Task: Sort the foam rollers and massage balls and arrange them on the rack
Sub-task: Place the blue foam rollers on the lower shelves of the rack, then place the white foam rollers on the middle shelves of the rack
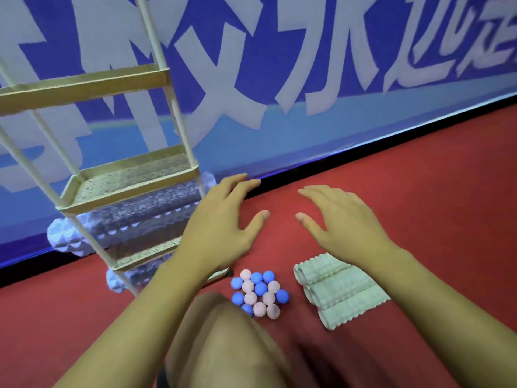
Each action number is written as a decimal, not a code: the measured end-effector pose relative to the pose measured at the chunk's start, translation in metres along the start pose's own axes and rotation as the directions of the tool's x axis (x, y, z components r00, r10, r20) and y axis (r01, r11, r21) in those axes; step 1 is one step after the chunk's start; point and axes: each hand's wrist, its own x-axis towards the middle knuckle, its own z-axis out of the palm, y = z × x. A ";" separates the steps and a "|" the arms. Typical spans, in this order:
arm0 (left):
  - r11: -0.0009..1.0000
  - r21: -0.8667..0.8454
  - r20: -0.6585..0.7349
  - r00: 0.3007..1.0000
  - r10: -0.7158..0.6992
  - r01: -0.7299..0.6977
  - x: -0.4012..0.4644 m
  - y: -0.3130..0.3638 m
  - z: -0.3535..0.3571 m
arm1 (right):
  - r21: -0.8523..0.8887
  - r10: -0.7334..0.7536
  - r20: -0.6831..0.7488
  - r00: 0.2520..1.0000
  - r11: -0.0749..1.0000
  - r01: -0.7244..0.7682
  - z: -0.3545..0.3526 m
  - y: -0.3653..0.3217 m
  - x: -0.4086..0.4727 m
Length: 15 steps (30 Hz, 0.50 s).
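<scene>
Standing at far left, a cream tiered rack (131,175) with perforated shelves, set against a blue-and-white lettered wall; lavender foam rollers (134,217) lying on its lower tiers, ends jutting past the posts; left hand (221,228) next, fingers spread and straight, grip released, holding nothing, raised over the red floor (419,191) just right of the rack; cluster of spiky massage balls (258,294), blue and pink mixed, touching one another on the floor, nearer the person; right hand (344,219), likewise flat and released, empty; three pale green ridged foam rollers (340,289) side by side on the floor, partly under the right forearm; a bare knee (223,345) at bottom centre.
</scene>
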 end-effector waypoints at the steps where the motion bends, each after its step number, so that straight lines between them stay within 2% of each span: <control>1: 1.000 0.007 0.021 1.000 0.018 -0.018 0.007 0.006 0.012 | -0.005 0.027 0.015 1.000 1.000 -0.027 0.005 0.013 -0.005; 8: 0.994 -0.058 0.165 0.981 0.099 -0.091 0.050 0.039 0.095 | -0.029 0.190 0.134 0.973 0.982 -0.188 0.041 0.088 -0.034; 15: 0.988 -0.109 0.277 0.951 0.140 -0.113 0.074 0.035 0.165 | -0.020 0.313 0.228 0.922 0.948 -0.317 0.094 0.141 -0.060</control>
